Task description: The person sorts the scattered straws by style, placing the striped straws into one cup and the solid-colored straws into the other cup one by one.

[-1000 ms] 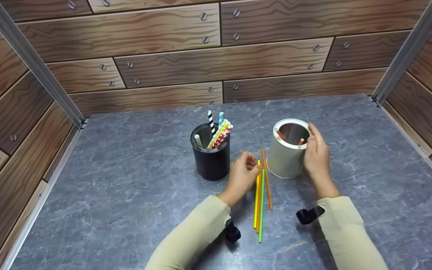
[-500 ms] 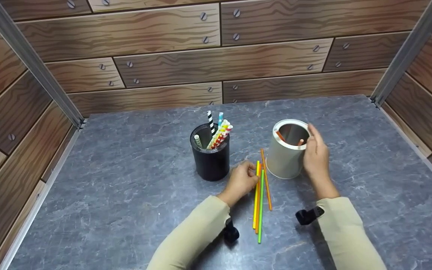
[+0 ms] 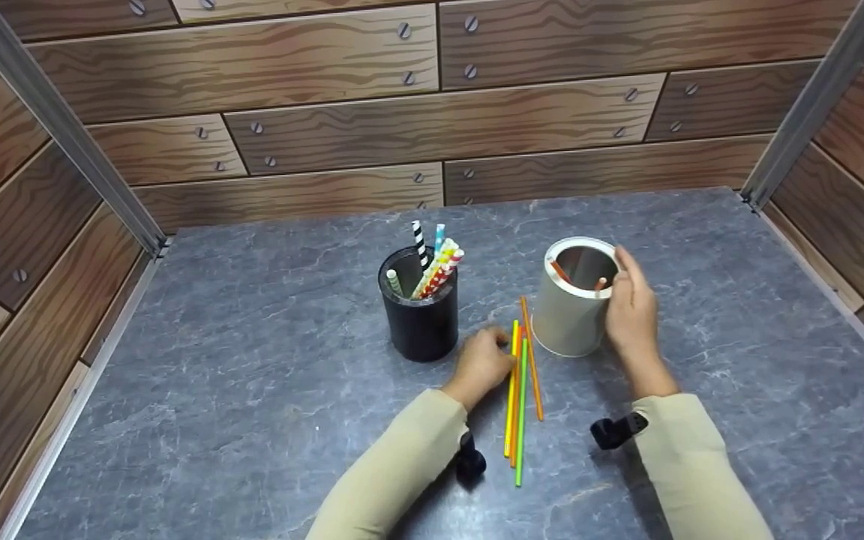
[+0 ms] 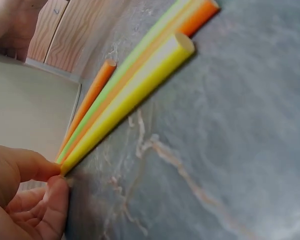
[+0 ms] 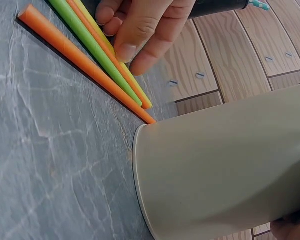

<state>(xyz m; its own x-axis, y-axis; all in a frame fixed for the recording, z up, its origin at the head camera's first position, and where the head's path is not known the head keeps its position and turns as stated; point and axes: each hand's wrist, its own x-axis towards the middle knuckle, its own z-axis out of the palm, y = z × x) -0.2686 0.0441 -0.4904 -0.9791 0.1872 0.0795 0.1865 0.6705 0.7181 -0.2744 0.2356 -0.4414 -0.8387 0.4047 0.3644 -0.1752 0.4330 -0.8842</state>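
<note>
Thin round sticks lie together on the grey marbled table: a yellow stick [image 3: 509, 420], a green stick [image 3: 521, 442] and orange ones, with one orange stick [image 3: 534, 375] slightly apart beside the can. My left hand [image 3: 483, 362] pinches the yellow stick between thumb and finger near its far end; in the left wrist view its near end [image 4: 180, 47] points toward the camera. My right hand [image 3: 633, 319] holds the upright pale metal can [image 3: 568, 322] by its right side, fingertips near the rim. Orange sticks [image 3: 601, 284] stand inside the can.
A black cup [image 3: 424, 330] left of the can holds several patterned paper straws [image 3: 439, 274], striped and dotted. Wood-print panels [image 3: 334, 142] enclose the table [image 3: 252, 375] at the back and both sides.
My left hand has come down and slightly toward me along the sticks, its fingers closing at the yellow stick. My right hand and the can have stayed put.
</note>
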